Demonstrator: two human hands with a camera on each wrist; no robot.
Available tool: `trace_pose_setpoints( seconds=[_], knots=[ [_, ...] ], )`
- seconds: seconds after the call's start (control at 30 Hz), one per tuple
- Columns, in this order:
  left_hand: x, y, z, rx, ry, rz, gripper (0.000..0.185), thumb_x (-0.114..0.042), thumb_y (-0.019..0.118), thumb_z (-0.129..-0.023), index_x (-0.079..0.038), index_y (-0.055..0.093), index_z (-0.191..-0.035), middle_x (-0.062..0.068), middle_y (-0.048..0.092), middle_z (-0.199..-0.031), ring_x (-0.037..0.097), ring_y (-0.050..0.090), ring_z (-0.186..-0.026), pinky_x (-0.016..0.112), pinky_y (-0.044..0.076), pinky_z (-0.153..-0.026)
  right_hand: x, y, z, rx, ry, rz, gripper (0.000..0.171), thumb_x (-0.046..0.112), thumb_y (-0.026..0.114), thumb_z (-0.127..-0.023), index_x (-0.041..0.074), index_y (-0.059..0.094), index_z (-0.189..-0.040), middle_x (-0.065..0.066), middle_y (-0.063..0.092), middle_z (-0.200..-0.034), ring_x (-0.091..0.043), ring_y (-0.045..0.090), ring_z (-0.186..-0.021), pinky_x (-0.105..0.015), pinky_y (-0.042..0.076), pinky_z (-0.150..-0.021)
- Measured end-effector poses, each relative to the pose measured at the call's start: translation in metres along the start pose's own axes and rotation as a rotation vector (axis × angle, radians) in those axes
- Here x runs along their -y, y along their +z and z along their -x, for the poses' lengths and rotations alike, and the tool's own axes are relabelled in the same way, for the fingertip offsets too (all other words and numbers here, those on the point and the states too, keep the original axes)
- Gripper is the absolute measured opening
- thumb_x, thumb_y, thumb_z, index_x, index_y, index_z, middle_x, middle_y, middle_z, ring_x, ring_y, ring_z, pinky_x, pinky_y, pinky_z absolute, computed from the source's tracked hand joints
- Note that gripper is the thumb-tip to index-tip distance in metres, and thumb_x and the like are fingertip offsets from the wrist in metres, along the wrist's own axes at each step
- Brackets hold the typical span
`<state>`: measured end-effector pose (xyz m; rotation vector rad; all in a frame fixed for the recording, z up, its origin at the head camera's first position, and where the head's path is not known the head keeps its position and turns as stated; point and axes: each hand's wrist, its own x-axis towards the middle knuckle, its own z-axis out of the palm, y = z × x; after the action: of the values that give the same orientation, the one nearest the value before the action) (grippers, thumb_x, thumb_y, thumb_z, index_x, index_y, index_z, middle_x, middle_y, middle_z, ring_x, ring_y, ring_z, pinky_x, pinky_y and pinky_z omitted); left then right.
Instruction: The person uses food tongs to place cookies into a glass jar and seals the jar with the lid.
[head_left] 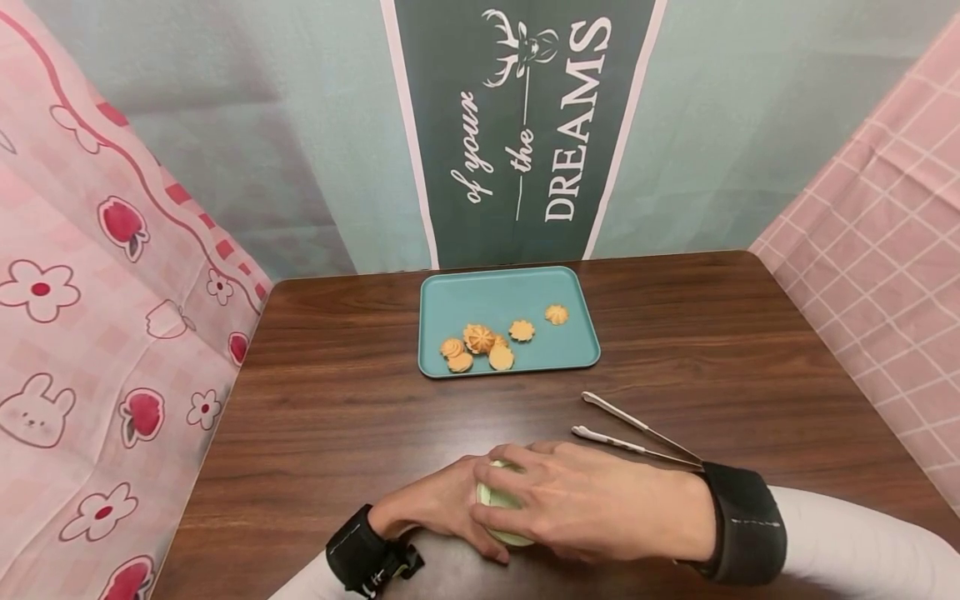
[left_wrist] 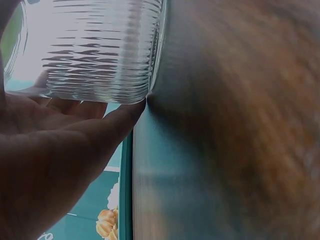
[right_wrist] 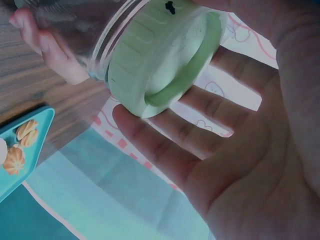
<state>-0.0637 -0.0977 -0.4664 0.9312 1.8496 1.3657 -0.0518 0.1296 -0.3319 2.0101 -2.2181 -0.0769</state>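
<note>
A clear ribbed jar (left_wrist: pixel 100 60) with a pale green screw lid (right_wrist: pixel 135 75) is at the table's front, and both hands are on it. My left hand (head_left: pixel 442 502) holds the jar's side, its thumb and fingers round the glass low down in the left wrist view. From above, my right hand (head_left: pixel 607 500) grips the lid's rim with its fingers spread round it. In the right wrist view the lid sits on the jar's mouth. In the head view the hands hide most of the jar, and only part of the green lid shows between them.
Beyond the hands lies a teal tray (head_left: pixel 495 292) with several small baked cookies (head_left: pixel 480 338) on it. White-tipped metal tongs (head_left: pixel 617 413) lie spread on the wooden table (head_left: pixel 330 400), partly behind the right wrist. Patterned cloths hang at the back and both sides.
</note>
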Motion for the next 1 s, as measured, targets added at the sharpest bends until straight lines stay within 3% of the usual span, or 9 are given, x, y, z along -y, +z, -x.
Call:
trace_pose_setpoints(
  seconds=[0.23, 0.4, 0.63, 0.73, 0.87, 1.0],
  knots=[
    [0.000, -0.001, -0.001, 0.003, 0.013, -0.043, 0.076, -0.020, 0.099, -0.074, -0.021, 0.059, -0.139, -0.014, 0.065, -0.126, -0.001, 0.065, -0.107, 0.023, 0.056, -0.095, -0.001, -0.002, 0.001, 0.024, -0.042, 0.069, 0.051, 0.028, 0.081, -0.094, 0.026, 0.058, -0.139, 0.001, 0.057, -0.130, -0.018, 0.057, -0.120, -0.023, 0.056, -0.081],
    [0.000, -0.002, -0.002, 0.005, 0.011, -0.063, 0.072, -0.021, 0.099, -0.074, -0.021, 0.061, -0.135, -0.015, 0.066, -0.123, -0.002, 0.064, -0.105, 0.023, 0.056, -0.094, -0.002, -0.003, 0.001, 0.037, -0.053, 0.129, 0.052, 0.027, 0.083, -0.092, 0.028, 0.059, -0.138, 0.001, 0.057, -0.129, -0.017, 0.057, -0.119, -0.024, 0.056, -0.083],
    [0.001, -0.002, -0.003, 0.030, 0.027, -0.084, 0.066, -0.020, 0.098, -0.075, -0.021, 0.064, -0.132, -0.016, 0.068, -0.119, -0.004, 0.065, -0.102, 0.022, 0.057, -0.090, -0.005, -0.004, 0.001, 0.076, -0.088, 0.134, 0.057, 0.031, 0.086, -0.089, 0.030, 0.059, -0.139, 0.004, 0.056, -0.131, -0.016, 0.057, -0.121, -0.024, 0.056, -0.093],
    [0.001, -0.003, -0.003, 0.043, 0.021, -0.080, 0.073, -0.021, 0.097, -0.076, -0.022, 0.061, -0.138, -0.016, 0.068, -0.124, -0.003, 0.065, -0.105, 0.022, 0.057, -0.091, -0.007, -0.005, 0.001, 0.068, -0.125, 0.135, 0.054, 0.033, 0.086, -0.089, 0.031, 0.061, -0.137, 0.005, 0.057, -0.134, -0.016, 0.056, -0.124, -0.025, 0.053, -0.101],
    [0.001, -0.004, -0.002, 0.051, -0.003, -0.068, 0.090, -0.022, 0.098, -0.075, -0.024, 0.051, -0.152, -0.017, 0.062, -0.139, -0.002, 0.061, -0.119, 0.023, 0.052, -0.102, -0.008, -0.009, 0.001, 0.026, -0.184, 0.119, 0.048, 0.031, 0.084, -0.091, 0.033, 0.063, -0.134, 0.005, 0.057, -0.138, -0.017, 0.053, -0.127, -0.029, 0.050, -0.108],
    [0.003, -0.005, -0.001, 0.053, -0.011, -0.064, 0.089, -0.022, 0.099, -0.074, -0.026, 0.052, -0.150, -0.017, 0.063, -0.137, -0.001, 0.062, -0.117, 0.023, 0.053, -0.101, -0.008, -0.015, 0.002, 0.014, -0.185, 0.113, 0.053, 0.033, 0.085, -0.091, 0.030, 0.061, -0.139, 0.003, 0.056, -0.141, -0.020, 0.053, -0.128, -0.031, 0.050, -0.108]
  ],
)
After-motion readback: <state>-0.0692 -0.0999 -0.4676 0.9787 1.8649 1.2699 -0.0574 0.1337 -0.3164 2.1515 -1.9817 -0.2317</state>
